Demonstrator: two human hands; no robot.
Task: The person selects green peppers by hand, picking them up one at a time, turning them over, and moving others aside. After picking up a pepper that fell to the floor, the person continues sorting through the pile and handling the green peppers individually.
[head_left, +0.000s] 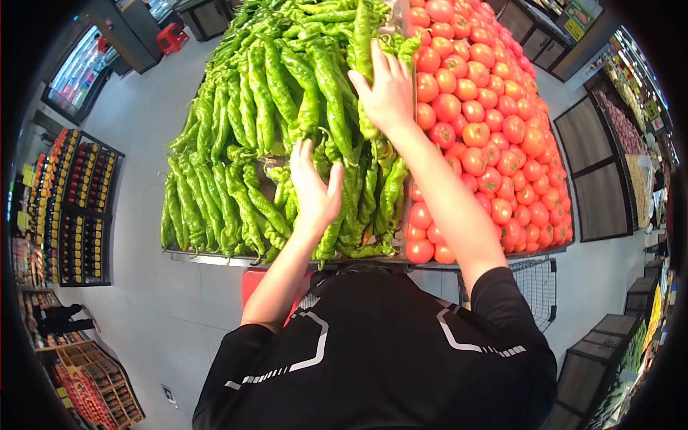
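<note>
Long green peppers (261, 100) lie heaped across the left side of a display stand, many of them lined up side by side. My left hand (315, 190) rests over the near middle of the heap, thumb and fingers apart, with no pepper in its grasp. Farther forward, beside the tomatoes, my right hand (387, 94) has its fingers stretched out and its thumb spread. A long pepper (363, 43) runs between that thumb and the forefinger; whether the palm touches it is hidden.
Red tomatoes (476, 132) are piled on the right side of the stand. A wire shopping cart (537, 287) stands at the near right, and something red (256, 287) shows under the left forearm. Bottle shelves (86, 208) stand to the left, with a red stool (171, 37) behind.
</note>
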